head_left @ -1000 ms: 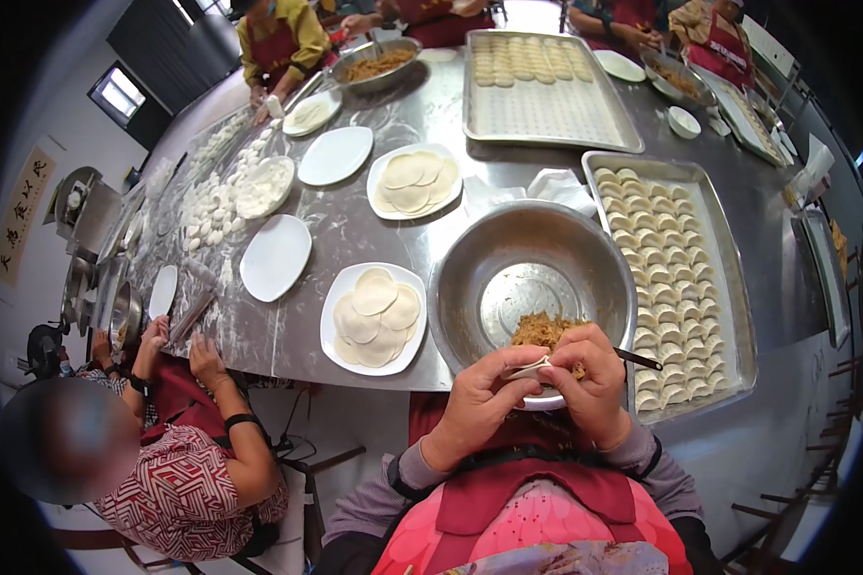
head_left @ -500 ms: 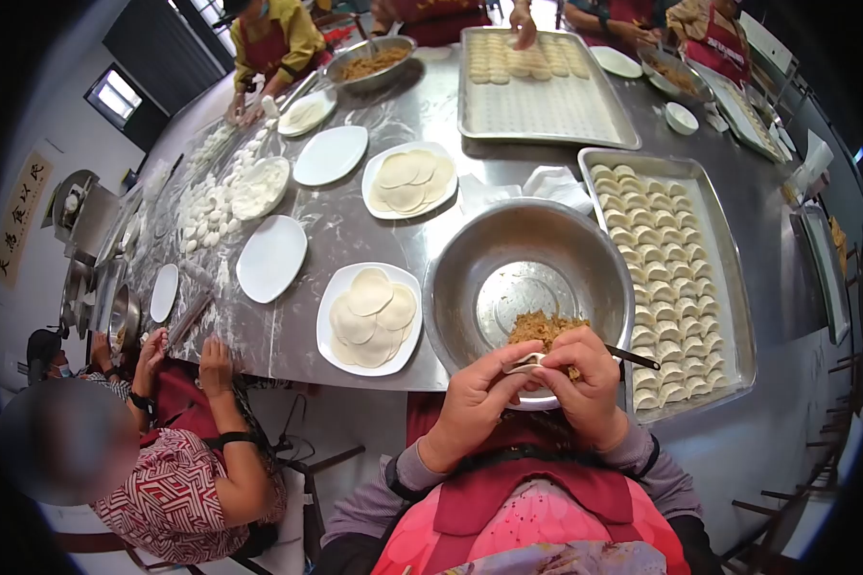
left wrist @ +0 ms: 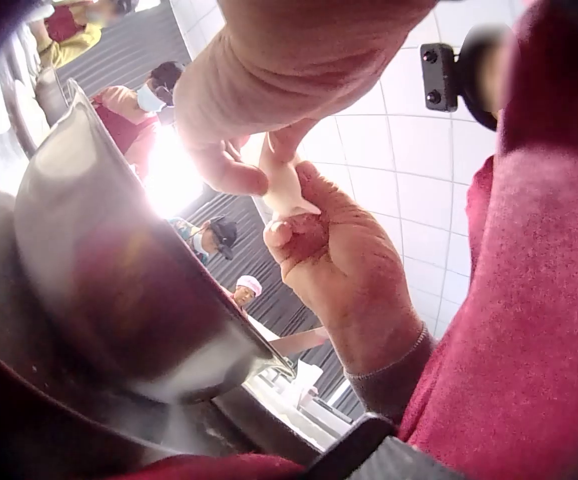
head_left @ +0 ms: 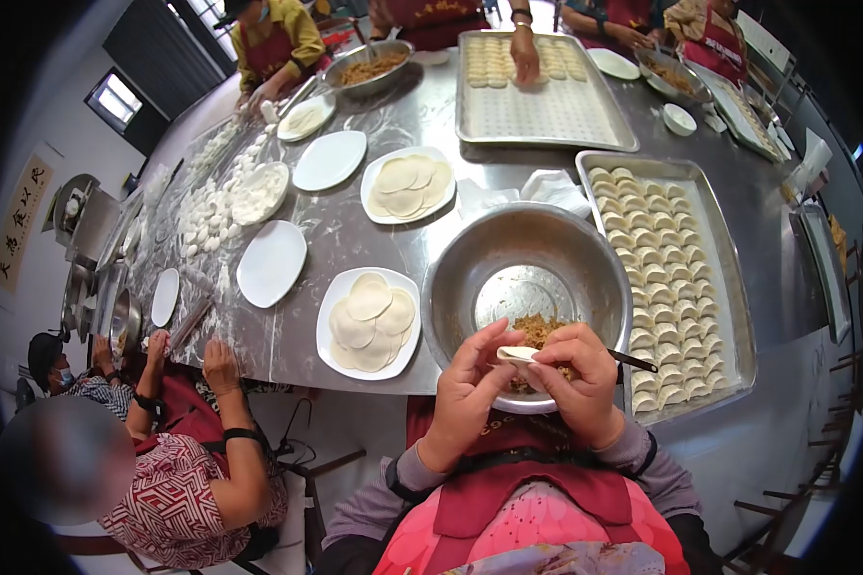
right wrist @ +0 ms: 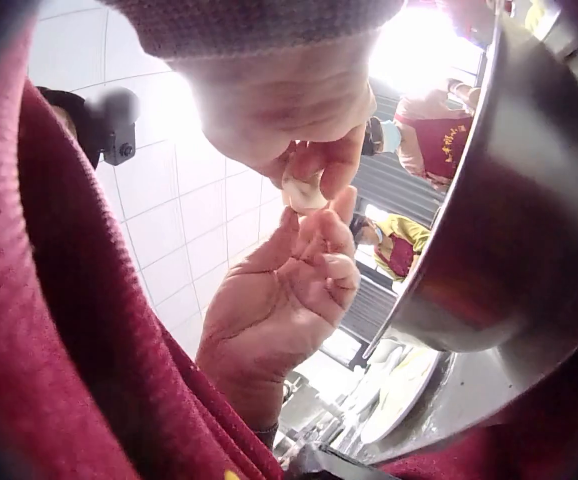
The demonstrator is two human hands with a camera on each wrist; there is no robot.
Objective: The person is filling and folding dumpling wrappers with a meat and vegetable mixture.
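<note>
Over the near rim of a large steel bowl (head_left: pixel 451 259), both hands hold a folded dumpling (head_left: pixel 517 355) with a pale wrapper. My right hand (head_left: pixel 585 379) pinches its edge between thumb and fingers. My left hand (head_left: pixel 468 388) holds the other end by thumb and fingertips, its fingers a bit spread. In the left wrist view the dumpling (left wrist: pixel 285 188) shows between the two hands' fingertips. Brown filling (head_left: pixel 539 329) lies in the bowl, partly hidden behind the hands. A dark utensil handle (head_left: pixel 635 362) sticks out over the bowl's right rim.
Right of the bowl, a metal tray (head_left: pixel 734 326) carries rows of dumplings. On the left are a plate (head_left: pixel 330 359) of round wrappers, another wrapper plate (head_left: pixel 374 206) and a bare white plate (head_left: pixel 271 264). A second tray (head_left: pixel 547 120) stands farther back. Other people work around the table.
My left fingers have spread and lifted away, and more of the dumpling shows. Across the table, another person's hand has come down over the far tray.
</note>
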